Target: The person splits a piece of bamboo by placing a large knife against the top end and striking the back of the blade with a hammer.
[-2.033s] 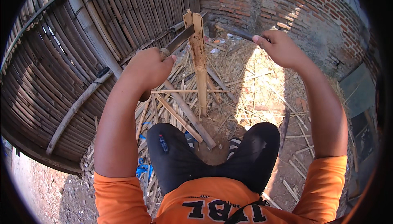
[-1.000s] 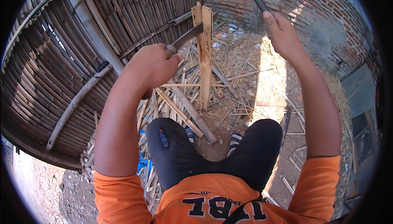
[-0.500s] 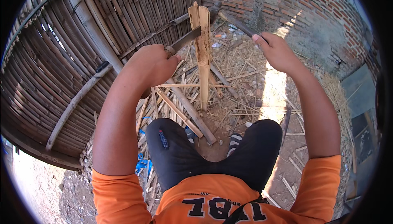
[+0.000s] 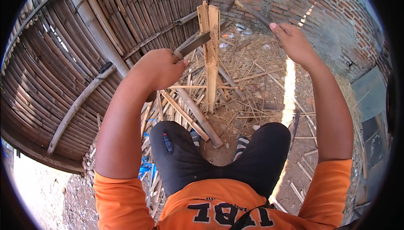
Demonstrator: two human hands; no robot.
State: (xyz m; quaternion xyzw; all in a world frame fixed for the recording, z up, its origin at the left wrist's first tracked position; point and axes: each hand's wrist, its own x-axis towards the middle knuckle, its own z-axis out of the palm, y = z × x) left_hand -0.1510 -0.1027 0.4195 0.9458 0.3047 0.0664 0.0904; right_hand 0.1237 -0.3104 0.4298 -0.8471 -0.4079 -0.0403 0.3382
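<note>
In front of me stands an upright piece of wood (image 4: 212, 63), split into strips at its top. My left hand (image 4: 159, 71) is closed on the handle of a large knife (image 4: 195, 45). Its dark blade lies across the wood and reaches into the split; how deep it sits I cannot tell. My right hand (image 4: 293, 45) grips a hammer (image 4: 257, 15) by its handle, off to the right. The hammer's head (image 4: 230, 1) is beyond the top of the wood, apart from the blade.
Wood strips (image 4: 185, 114) and a thicker stick (image 4: 200, 118) litter the ground between my feet and the wall of bamboo slats (image 4: 122, 15) on the left. A brick wall (image 4: 311, 2) stands at the back. Blue plastic scraps (image 4: 146, 167) lie beside my left leg.
My right hand and the hammer have moved up and to the right, away from the wood. The knife sits slightly lower on the wood, and the wood has shifted a little right.
</note>
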